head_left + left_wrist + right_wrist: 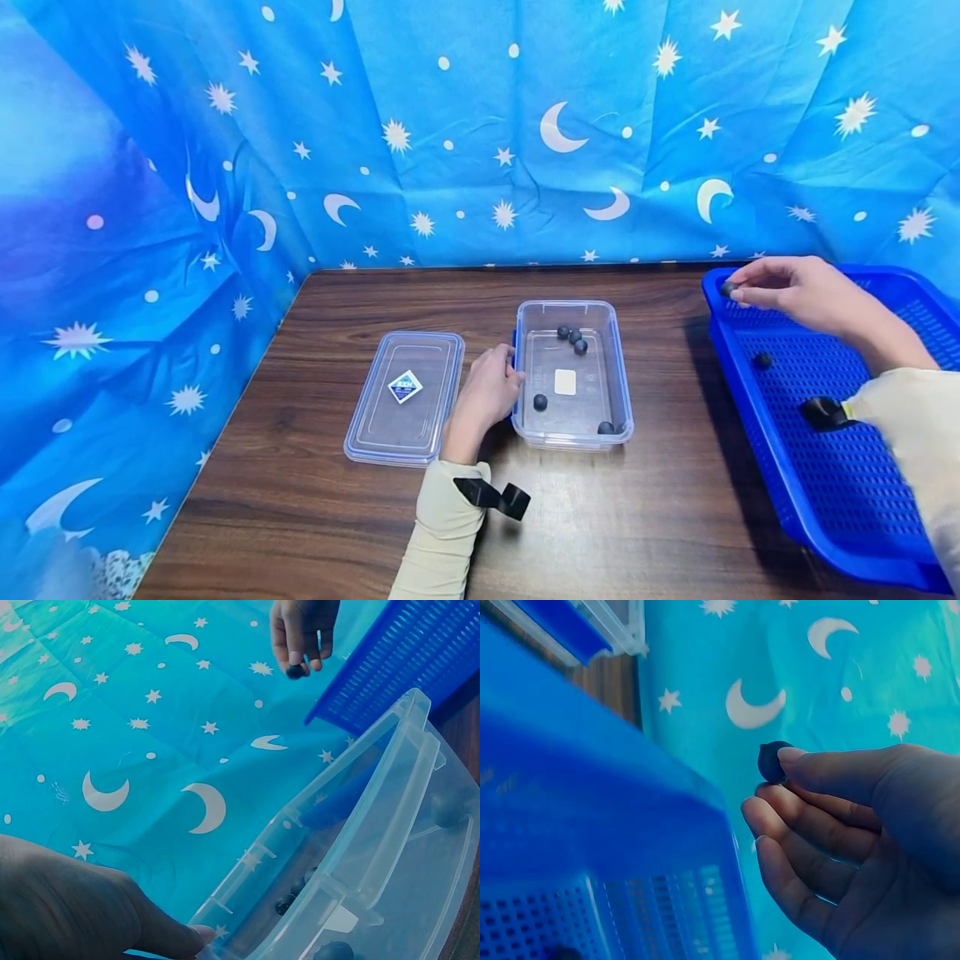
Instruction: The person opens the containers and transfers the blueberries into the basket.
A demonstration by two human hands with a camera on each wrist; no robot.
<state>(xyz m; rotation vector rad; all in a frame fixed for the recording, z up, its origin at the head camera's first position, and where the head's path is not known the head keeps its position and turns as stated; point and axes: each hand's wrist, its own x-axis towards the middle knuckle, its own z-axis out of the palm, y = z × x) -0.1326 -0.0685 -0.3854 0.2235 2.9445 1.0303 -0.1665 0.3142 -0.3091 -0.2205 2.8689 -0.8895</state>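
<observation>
A person's right hand [817, 296] pinched a dark ball [771, 761] near a blue basket's [767, 454] far-left corner; the right wrist view revealed thumb against fingertips. The left hand [486, 390] touched a clear box [624, 375] containing five similar balls [540, 402]. The left wrist view added its thumb at the rim but hid its fingers, so one couldn't tell whether they gripped. Only the head view showed the lid [405, 427], left of that hand.
</observation>
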